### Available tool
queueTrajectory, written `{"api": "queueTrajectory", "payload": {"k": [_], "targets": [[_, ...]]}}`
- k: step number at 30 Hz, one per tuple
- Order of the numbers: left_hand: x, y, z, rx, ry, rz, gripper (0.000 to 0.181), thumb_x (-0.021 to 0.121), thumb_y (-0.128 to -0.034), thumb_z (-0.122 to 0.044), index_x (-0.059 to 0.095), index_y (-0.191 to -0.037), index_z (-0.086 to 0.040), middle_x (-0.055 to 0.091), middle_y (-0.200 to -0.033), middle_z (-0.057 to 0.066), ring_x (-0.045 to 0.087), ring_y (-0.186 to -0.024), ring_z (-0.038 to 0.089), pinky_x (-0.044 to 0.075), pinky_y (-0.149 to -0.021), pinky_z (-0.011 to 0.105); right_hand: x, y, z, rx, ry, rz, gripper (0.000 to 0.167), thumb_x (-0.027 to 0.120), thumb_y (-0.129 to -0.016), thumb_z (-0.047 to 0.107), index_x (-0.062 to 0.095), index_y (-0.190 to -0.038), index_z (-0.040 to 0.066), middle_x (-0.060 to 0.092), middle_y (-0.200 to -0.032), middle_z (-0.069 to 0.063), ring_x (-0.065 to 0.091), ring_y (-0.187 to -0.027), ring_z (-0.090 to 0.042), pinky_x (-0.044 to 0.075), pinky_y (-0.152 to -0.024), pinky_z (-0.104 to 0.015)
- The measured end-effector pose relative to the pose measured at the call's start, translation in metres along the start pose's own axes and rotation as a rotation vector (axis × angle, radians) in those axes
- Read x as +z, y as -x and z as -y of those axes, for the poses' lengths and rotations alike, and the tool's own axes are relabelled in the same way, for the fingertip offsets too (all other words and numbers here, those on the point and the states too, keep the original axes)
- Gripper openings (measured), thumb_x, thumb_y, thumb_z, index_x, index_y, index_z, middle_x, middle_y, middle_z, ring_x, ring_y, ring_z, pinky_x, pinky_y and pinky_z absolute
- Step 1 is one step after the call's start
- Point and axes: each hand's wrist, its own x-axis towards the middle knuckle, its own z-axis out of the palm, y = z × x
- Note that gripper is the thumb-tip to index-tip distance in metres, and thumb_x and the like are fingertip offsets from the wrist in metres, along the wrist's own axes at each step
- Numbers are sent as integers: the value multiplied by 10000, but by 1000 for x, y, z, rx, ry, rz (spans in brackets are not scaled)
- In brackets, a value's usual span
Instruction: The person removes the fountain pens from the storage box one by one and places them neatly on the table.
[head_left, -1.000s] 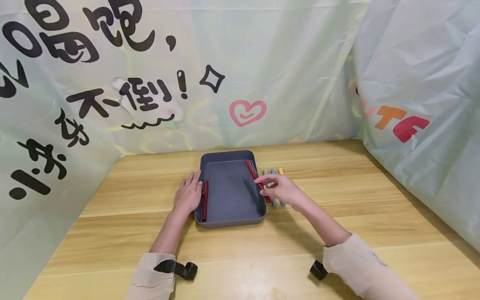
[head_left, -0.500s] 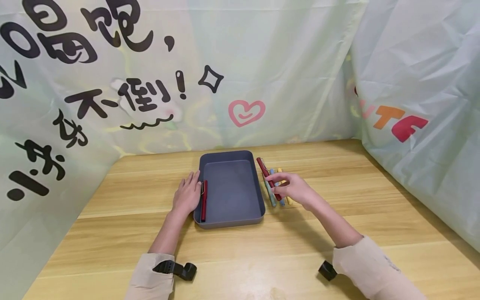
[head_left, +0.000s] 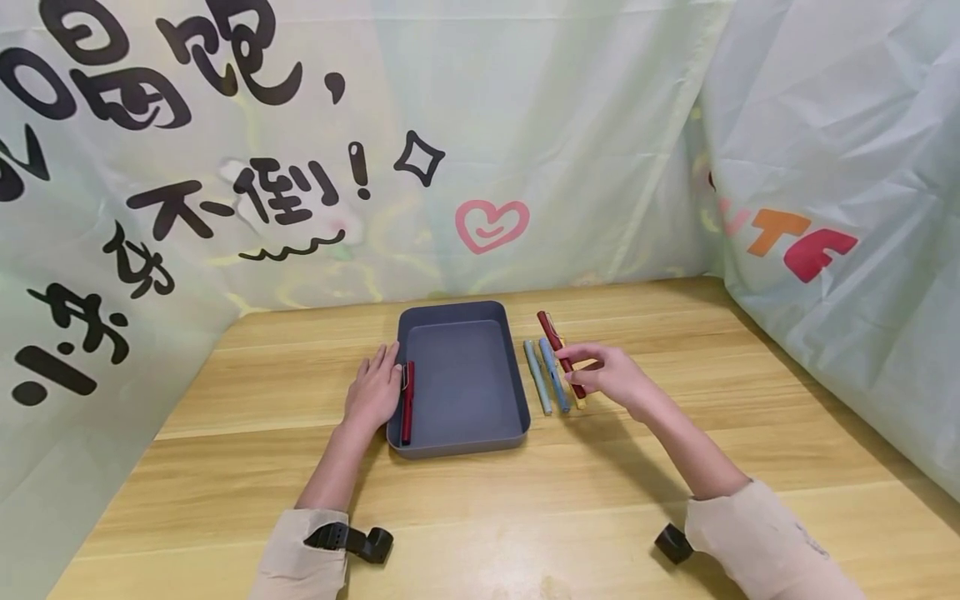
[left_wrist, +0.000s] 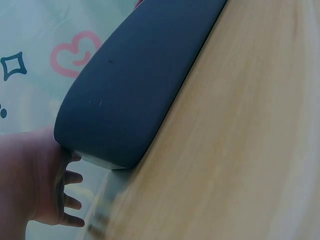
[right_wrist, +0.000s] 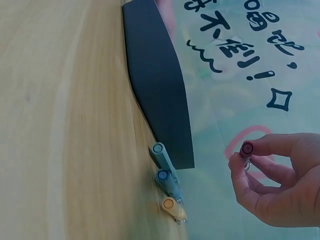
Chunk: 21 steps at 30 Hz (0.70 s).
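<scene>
I log one red pen (head_left: 407,403) in tray (head_left: 461,379), nine o'clock — right hand (head_left: 611,379) pinches second red pen (head_left: 551,331); three loose pens (head_left: 554,375) outside, three o'clock; left hand (head_left: 372,388) straight-fingered.

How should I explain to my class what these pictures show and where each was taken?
No machine here: a person works with two bare hands. The wide view looks down from a head-worn camera; the close views come from the left wrist camera and the right wrist camera. On the wooden table, the left hand rests against a grey tray containing one red pen. Beside the tray lie a green pen, a blue pen and a yellow pen. The right hand pinches a second red pen above the table.
</scene>
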Motion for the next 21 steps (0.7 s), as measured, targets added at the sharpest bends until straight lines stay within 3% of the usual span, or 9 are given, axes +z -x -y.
{"api": "queueTrajectory", "payload": {"k": [21], "targets": [[-1, 1, 0, -1, 9, 4, 495, 242, -1011, -259, 158, -1487, -154, 121, -1508, 148, 95, -1319, 459, 163, -1003, 620, -15, 0, -15, 15, 28, -44, 396, 577, -861, -11, 507, -1244, -81, 490, -1225, -256, 579, -955, -269, 512, -727, -330]]}}
